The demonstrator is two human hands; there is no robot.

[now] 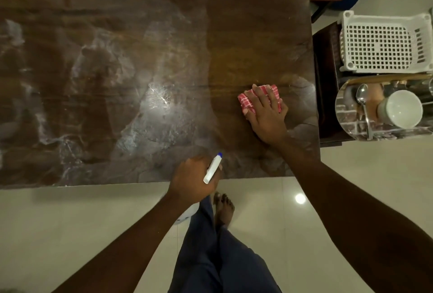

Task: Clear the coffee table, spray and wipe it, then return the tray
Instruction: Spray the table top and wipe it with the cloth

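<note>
Three o'clock: right hand (267, 114) pressed flat on a folded red cloth (246, 101), glossy streaked table (117, 58). Six o'clock: left hand (189, 180) grips a white spray bottle (212, 168), body hidden.

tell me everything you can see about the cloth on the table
The cloth is pink-red fabric with a white grid pattern, folded into a small pad. It lies flat on the right part of the dark wooden coffee table, in the darker patch without pale streaks. The right hand presses flat on it and covers most of it; only its left and far edges show.
</note>
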